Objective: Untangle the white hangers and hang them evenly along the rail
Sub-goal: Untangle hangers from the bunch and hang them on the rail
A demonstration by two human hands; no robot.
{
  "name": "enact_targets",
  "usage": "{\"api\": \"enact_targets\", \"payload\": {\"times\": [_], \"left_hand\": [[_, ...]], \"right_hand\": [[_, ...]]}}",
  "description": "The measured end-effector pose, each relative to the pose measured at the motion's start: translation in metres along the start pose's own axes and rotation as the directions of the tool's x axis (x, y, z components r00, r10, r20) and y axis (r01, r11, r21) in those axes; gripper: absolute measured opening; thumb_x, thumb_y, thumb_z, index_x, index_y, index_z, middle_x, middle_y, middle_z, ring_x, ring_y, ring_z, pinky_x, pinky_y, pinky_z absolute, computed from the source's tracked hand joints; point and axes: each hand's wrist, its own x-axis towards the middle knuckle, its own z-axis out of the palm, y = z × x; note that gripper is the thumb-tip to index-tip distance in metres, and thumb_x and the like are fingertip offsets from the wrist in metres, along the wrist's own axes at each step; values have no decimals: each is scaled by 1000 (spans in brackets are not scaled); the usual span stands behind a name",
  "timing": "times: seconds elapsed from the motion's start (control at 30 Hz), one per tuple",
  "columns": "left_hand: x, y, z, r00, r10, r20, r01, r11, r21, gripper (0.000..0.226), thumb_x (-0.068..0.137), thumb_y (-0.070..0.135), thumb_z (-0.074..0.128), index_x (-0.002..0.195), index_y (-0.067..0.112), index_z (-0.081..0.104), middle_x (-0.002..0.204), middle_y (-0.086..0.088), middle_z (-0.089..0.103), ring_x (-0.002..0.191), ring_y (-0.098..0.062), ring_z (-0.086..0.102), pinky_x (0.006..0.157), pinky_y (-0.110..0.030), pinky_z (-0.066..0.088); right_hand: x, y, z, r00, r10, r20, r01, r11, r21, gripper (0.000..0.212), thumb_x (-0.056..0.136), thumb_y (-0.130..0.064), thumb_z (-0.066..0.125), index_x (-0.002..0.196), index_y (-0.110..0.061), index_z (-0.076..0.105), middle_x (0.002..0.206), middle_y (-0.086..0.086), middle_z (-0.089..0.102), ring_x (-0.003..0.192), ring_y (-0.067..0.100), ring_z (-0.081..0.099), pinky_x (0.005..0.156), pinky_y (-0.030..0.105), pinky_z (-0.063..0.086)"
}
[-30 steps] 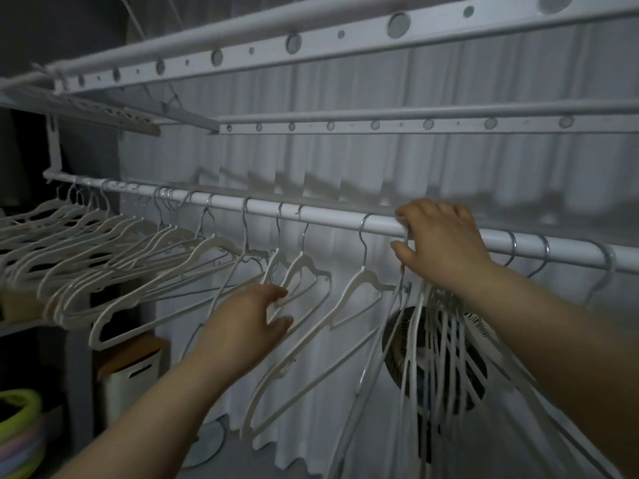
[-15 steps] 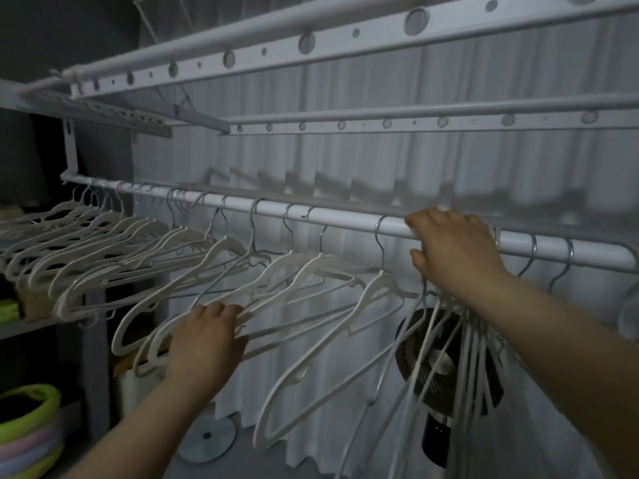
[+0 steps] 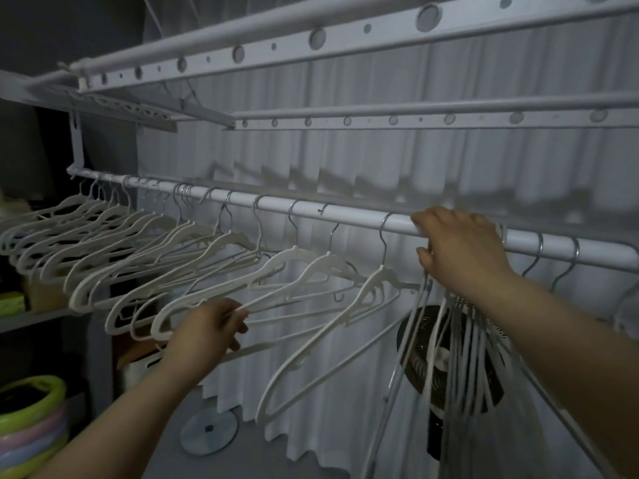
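A white rail (image 3: pixel 349 214) runs from upper left down to the right edge. Several white hangers (image 3: pixel 138 250) hang spread along its left and middle stretch. My left hand (image 3: pixel 204 331) grips the lower bar of one of the middle hangers (image 3: pixel 297 267) below the rail. My right hand (image 3: pixel 460 250) lies over the rail with its fingers curled on it, at the top of a dense bunch of hangers (image 3: pixel 460 357) that dangles under my wrist. Two more metal hooks (image 3: pixel 553 261) hang on the rail to the right of that hand.
White curtains (image 3: pixel 345 167) hang behind the rail. Perforated white rack bars (image 3: pixel 311 43) run overhead. A black fan (image 3: pixel 425 361) stands behind the bunch. A round disc base (image 3: pixel 209 435) lies on the floor. Shelves with coloured rings (image 3: pixel 31 420) stand at left.
My left hand dropped from a hanger's neck to the lower bars of the middle hangers and took hold there. The hangers swung left. My right hand stayed on the rail.
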Motion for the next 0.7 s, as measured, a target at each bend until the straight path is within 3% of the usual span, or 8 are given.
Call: {"api": "enact_targets", "payload": {"times": [0.27, 0.4, 0.5, 0.57, 0.63, 0.7], "left_hand": [[22, 35, 14, 996, -17, 83, 22, 998, -63, 19, 93, 17, 44, 77, 14, 54, 66, 8, 58, 38, -1, 53, 43, -20, 43], [20, 37, 35, 987, -58, 152, 62, 998, -23, 25, 93, 20, 43, 69, 17, 51, 70, 1, 59, 45, -6, 53, 43, -18, 42], [1, 18, 37, 984, -85, 157, 79, 996, 45, 32, 93, 21, 45, 62, 26, 48, 61, 9, 57, 41, 1, 51, 36, -10, 36], [-18, 2, 30, 978, -79, 193, 71, 996, 50, 29, 93, 21, 45, 65, 25, 51, 64, 13, 58, 41, 3, 54, 39, -11, 39], [-40, -13, 19, 967, -103, 234, 98, 995, 35, 25, 93, 19, 45, 69, 24, 53, 67, 12, 60, 40, 3, 55, 42, -12, 41], [-61, -26, 6, 955, -134, 266, 129, 991, 37, 27, 93, 17, 45, 68, 25, 54, 68, 11, 61, 37, 5, 53, 41, -10, 39]], "right_hand": [[-6, 1, -6, 1000, -14, 17, 14, 1000, 4, 45, 87, -23, 50, 131, -16, 41, 131, 6, 48, 115, 27, 45, 84, 31, 19], [-5, 3, -3, 999, -33, 11, 32, 999, 39, 45, 86, -21, 54, 129, -13, 44, 131, 8, 50, 115, 29, 47, 87, 31, 18], [-9, 2, -4, 995, -19, -98, 36, 985, 171, 42, 75, -2, 66, 116, 1, 58, 119, 22, 60, 108, 40, 55, 97, 42, 30], [-16, -3, -6, 986, -50, -157, 86, 970, 227, 39, 66, 8, 71, 105, 8, 63, 108, 29, 64, 101, 47, 59, 93, 54, 39], [-26, -13, -9, 983, -125, -134, 155, 958, 242, 34, 65, 9, 72, 98, 9, 65, 100, 28, 67, 94, 47, 61, 87, 56, 43], [-36, -29, -11, 975, -218, -51, 224, 934, 279, 32, 72, 2, 70, 103, 5, 65, 104, 24, 66, 100, 43, 60, 91, 51, 41]]}}
